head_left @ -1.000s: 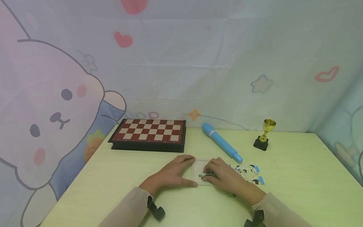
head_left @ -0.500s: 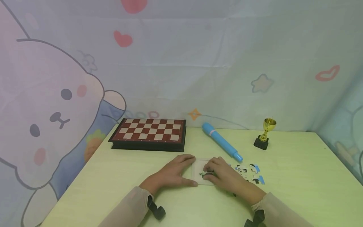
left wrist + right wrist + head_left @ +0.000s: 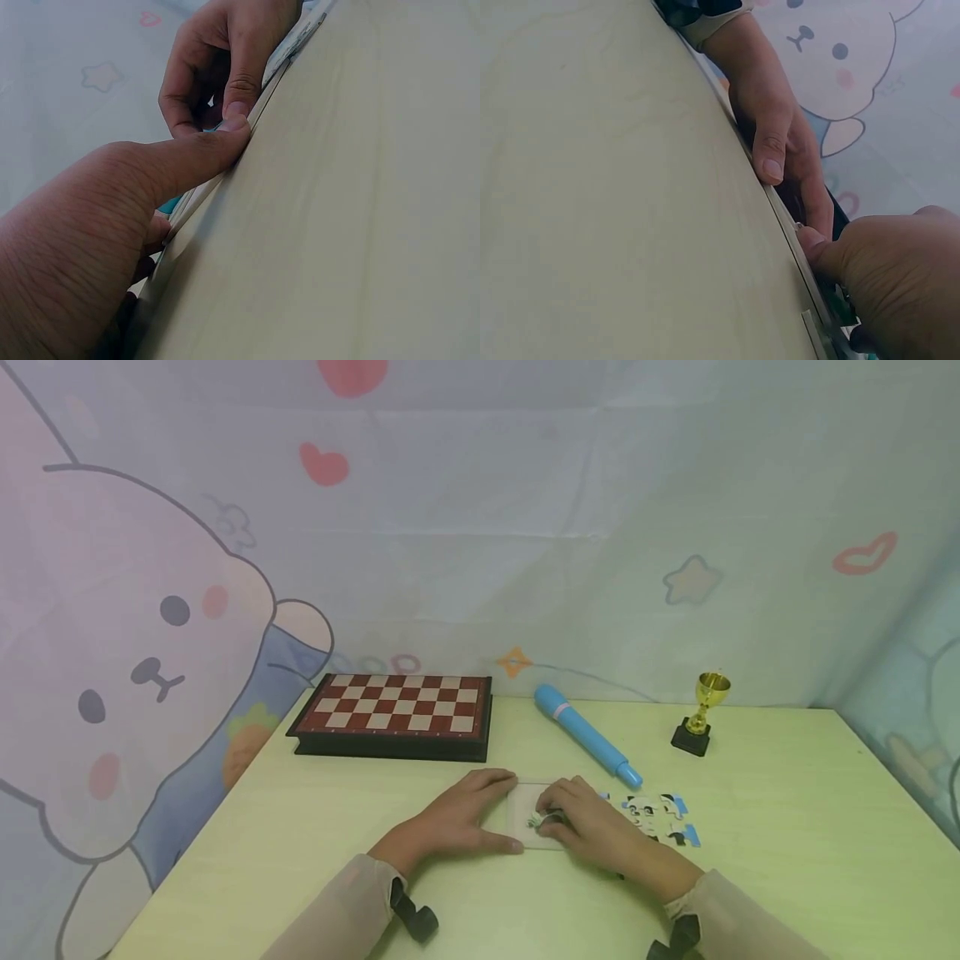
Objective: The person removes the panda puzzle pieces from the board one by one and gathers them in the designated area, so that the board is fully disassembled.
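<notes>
A pale, flat square puzzle tray lies on the table between the hands. My left hand holds it at its left side, thumb at the near edge and fingers at the far edge. In the left wrist view that thumb lies along the tray's edge. Over the tray, my right hand pinches a small puzzle piece with green and dark print between thumb and curled fingers. Most of this piece is hidden by the fingers. More puzzle pieces with panda print lie flat just right of the right hand.
A folded chessboard box sits at the back left. Behind the hands a blue, microphone-shaped stick lies diagonally. A small gold trophy on a black base stands at the back right. A printed curtain hangs behind the table.
The piece in the right hand has turned and tilted slightly, showing a paler side. Right fingers shifted a little; the left hand stayed in place on the tray.
</notes>
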The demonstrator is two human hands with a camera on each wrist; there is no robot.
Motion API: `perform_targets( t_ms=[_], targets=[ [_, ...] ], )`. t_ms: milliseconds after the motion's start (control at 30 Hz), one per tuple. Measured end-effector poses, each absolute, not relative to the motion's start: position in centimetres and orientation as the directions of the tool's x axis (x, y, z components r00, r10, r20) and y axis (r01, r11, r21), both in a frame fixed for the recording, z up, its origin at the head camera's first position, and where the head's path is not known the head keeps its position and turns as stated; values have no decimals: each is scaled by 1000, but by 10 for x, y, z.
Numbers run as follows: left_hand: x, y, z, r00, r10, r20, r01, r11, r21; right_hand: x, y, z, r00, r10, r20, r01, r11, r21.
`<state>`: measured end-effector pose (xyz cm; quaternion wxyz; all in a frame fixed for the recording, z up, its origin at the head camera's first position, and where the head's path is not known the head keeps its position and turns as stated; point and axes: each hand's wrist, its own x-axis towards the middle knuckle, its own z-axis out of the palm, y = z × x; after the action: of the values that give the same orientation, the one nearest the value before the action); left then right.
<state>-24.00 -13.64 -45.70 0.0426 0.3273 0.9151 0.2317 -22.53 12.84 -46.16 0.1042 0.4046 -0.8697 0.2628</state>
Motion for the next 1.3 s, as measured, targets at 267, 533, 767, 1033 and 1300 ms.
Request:
perform_targets(
  t_ms=[267, 533, 767, 1033, 1300],
  targets=[
    [-241, -136, -457, -783, 618, 67, 578, 684, 446, -226, 130, -462, -612, -677, 410, -790, 495, -363],
    [-241, -136, -457, -783, 618, 69, 579, 683, 445, -225, 131, -461, -617, -676, 403, -786, 501, -363],
    [-241, -136, -458, -781, 620, 76, 585, 681, 441, -225, 132, -463, -593, -667, 450, -805, 481, -347],
    [-241, -136, -458, -784, 616, 74, 578, 682, 448, -225, 132, -463, -582, -657, 479, -812, 445, -377],
    [-240, -136, -457, -784, 617, 72, 576, 679, 455, -227, 131, -463, -551, -652, 521, -832, 384, -399]
  ],
)
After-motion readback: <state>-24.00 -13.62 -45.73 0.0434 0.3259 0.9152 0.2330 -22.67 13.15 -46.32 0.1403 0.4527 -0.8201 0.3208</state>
